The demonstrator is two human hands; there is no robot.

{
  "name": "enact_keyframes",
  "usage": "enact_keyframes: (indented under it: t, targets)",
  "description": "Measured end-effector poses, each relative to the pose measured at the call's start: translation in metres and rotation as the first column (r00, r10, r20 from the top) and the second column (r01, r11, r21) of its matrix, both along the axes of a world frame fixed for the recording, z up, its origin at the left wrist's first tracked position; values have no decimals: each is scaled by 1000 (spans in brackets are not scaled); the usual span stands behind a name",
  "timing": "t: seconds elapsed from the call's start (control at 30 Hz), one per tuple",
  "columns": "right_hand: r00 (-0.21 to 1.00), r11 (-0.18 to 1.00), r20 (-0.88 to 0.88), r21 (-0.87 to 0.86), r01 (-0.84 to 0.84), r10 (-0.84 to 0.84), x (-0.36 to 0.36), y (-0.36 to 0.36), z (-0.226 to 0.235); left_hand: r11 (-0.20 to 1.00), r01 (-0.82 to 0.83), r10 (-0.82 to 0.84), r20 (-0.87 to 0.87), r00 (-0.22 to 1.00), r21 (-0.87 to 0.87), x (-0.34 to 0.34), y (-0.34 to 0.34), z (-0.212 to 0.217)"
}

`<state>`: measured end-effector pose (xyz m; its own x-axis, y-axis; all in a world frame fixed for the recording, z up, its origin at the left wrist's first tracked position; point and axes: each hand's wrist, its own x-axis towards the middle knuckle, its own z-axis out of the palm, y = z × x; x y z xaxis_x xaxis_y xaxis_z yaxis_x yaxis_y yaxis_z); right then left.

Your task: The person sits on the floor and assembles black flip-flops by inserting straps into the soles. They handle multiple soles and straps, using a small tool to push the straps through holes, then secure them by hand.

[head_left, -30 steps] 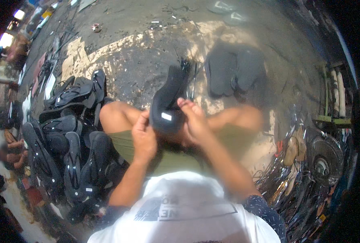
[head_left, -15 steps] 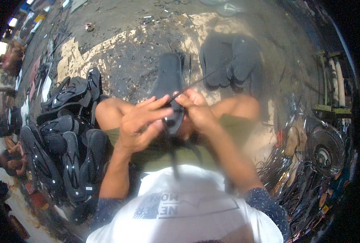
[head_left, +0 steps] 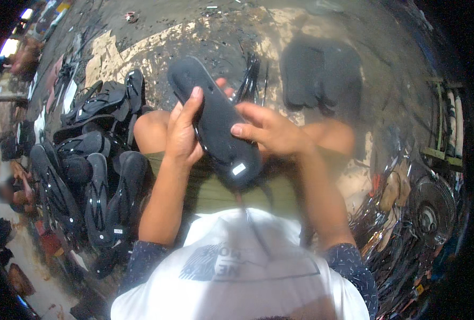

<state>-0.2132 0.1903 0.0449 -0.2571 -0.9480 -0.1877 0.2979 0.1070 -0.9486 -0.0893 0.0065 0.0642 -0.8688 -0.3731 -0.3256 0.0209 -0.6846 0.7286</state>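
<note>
A black flip-flop (head_left: 213, 114) is tilted in front of me, its far end leaning left and a small white sticker on its near end. My left hand (head_left: 183, 128) grips its left edge, with the thumb on top and some fingertips showing past the far edge. On the right edge, my right hand (head_left: 274, 130) has its thumb pressed on the upper face; some of its fingers are hidden. Glossy black strips (head_left: 248, 80) lie on the floor just beyond the flip-flop.
Many black flip-flops (head_left: 97, 197) are heaped at my left knee. Dark soles (head_left: 322, 72) lie beyond my right knee. To the right are tangled strips (head_left: 375, 237), a round fan (head_left: 431, 205) and a wooden frame (head_left: 442, 154). Another person (head_left: 18, 192) sits at far left.
The thin dark strip between my hands is no longer seen there. Both hands now hold the flip-flop, which has been lifted and turned; it stood lower between my legs before.
</note>
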Motion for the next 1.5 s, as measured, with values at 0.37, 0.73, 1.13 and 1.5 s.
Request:
enact_keyframes:
  t: [0.37,0.73,1.13,1.5]
  targets:
    - [455,557,-322,-442,703,-830,46,16,-14,902,-386,387,-36,921,-195,-5,-23,-9]
    - [612,839,-621,-146,524,-490,30,-20,48,827,-90,167,88,982,-556,18,35,15]
    - [527,861,-721,-193,470,-450,30,-21,51,572,16,117,101,988,-820,31,39,-7]
    - [527,858,-699,-263,441,-484,36,-14,44,575,-2,-35,-27,999,-818,14,45,4]
